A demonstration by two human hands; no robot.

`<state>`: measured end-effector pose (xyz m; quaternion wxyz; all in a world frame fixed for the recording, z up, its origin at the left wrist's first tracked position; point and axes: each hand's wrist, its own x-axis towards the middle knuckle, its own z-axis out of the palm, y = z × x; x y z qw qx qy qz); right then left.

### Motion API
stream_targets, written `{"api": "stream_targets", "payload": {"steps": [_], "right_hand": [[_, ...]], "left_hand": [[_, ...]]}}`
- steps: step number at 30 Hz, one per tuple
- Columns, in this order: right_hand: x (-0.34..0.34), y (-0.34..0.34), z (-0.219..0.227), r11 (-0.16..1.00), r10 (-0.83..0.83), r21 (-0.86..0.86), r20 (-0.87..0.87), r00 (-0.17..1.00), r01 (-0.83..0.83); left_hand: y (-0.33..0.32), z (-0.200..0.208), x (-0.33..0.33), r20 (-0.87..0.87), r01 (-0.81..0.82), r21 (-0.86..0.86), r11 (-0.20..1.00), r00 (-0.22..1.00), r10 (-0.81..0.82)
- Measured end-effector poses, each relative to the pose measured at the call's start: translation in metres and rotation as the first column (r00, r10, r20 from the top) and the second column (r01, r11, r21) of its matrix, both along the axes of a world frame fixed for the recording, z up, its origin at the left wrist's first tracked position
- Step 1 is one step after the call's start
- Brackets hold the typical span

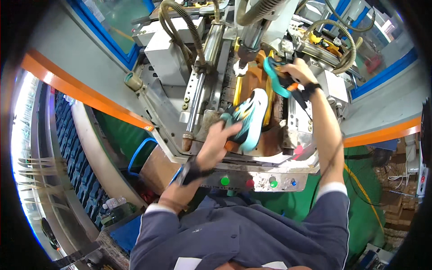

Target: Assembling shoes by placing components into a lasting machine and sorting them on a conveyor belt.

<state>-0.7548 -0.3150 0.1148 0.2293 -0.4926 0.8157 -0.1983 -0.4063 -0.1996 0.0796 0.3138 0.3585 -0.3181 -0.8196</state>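
Observation:
My left hand (215, 145) is closed around the side of a sneaker (252, 119) with a white, teal and black upper and a pale teal sole. That sneaker is over the front of the machine's brown and yellow fixture (253, 82). Farther back and to the right, my right hand (299, 72) grips a second shoe (277, 77), tilted so that its teal sole edge faces left and its dark upper lies toward my palm. My fingers cover part of it.
A vertical metal press shaft (249, 45) comes down behind the sneaker. Cylinders (204, 67) and ribbed hoses (180, 22) flank the fixture. Buttons line the front panel (261, 180). Orange-edged guards (90, 96) curve at both sides. Bottles (116, 208) stand at lower left.

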Motion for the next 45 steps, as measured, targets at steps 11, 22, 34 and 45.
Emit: {"api": "stream_targets", "payload": {"steps": [11,22,34,45], "right_hand": [[0.123,-0.069,-0.129,0.964,-0.264,-0.103,-0.236,0.935,0.246],[0.285,0.238,-0.114,0.585,0.725,-0.562,0.04,0.687,-0.585],[0.304,0.229,-0.285,0.431,0.859,-0.392,-0.098,0.502,-0.813],[0.559,0.237,0.025,0.077,0.997,-0.81,0.046,0.067,-0.582]], "left_hand": [[0.199,0.04,0.199,0.279,-0.709,-0.182,0.681,0.627,0.727],[0.292,0.003,0.16,0.194,-0.93,0.002,0.367,0.361,0.912],[0.403,-0.003,0.155,0.35,-0.978,-0.201,0.051,-0.023,0.936],[0.588,-0.089,0.237,0.4,-0.752,0.034,-0.659,-0.594,0.698]]}}
